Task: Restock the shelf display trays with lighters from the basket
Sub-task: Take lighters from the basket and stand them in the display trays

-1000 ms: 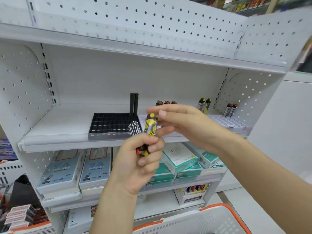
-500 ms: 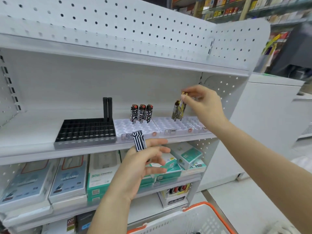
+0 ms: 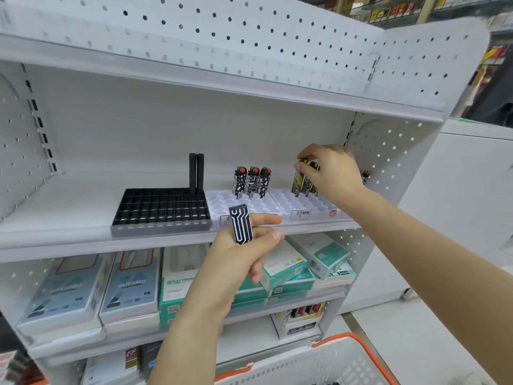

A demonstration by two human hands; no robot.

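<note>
Since half a second ago the right hand (image 3: 330,170) has come down, its grip now pinching the top of a yellow-black lighter (image 3: 299,177) standing in the right white tray (image 3: 305,209), right of centre. The left hand (image 3: 244,254), lower centre, holds one black-white lighter (image 3: 241,223) upright between thumb and fingers. Three patterned lighters (image 3: 252,181) stand in the middle white tray (image 3: 222,201); two black ones (image 3: 196,173) in the black tray (image 3: 161,209). Boxes below read "DATA CABLE" (image 3: 130,284). The orange-rimmed basket (image 3: 327,362) sits bottom centre
</note>
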